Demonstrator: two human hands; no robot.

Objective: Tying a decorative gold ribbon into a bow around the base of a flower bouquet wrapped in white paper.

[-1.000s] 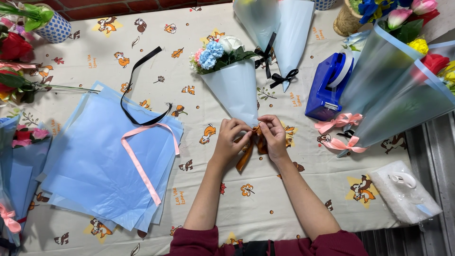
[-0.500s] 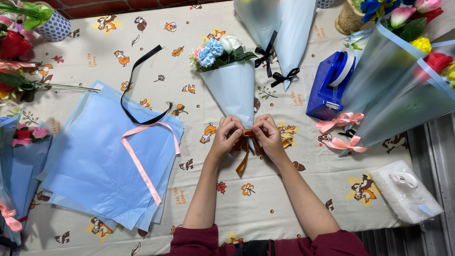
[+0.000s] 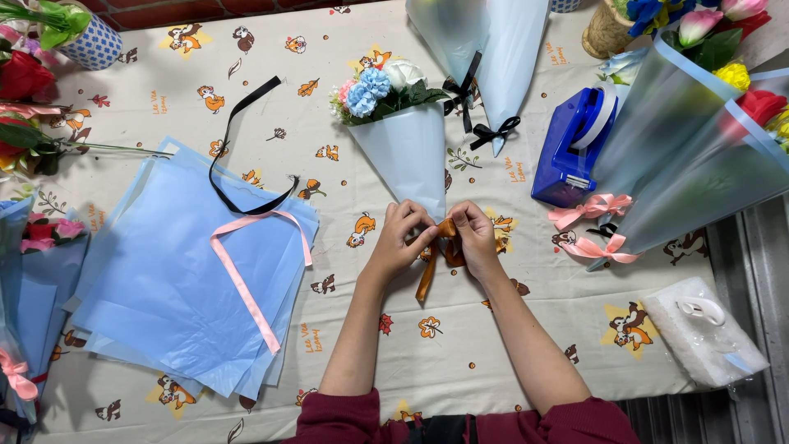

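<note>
1. The left hand and the right hand are brought together at the centre of the view, knuckles almost touching
2. An orange-brown ribbon is pinched by the fingertips of both hands; each hand is closed on it, and a loose tail is seen hanging toward 6 o'clock from the hands
3. The ribbon is located at the narrow lower tip of a small bouquet, which is wrapped in a pale blue paper cone and laid on the tablecloth with its flowers pointing to 12 o'clock
4. A stack of pale blue wrapping sheets is positioned at 9 o'clock from the hands, well apart from them; a pink ribbon and a black ribbon are laid across it
5. A blue tape dispenser is placed at 2 o'clock from the hands
6. Two wrapped cones tied with black bows are found at 12 o'clock, beyond the small bouquet
7. Larger wrapped bouquets with pink bows are arranged at 3 o'clock, beside the dispenser
8. A white packet is seen at 4 o'clock, near the table edge
</note>
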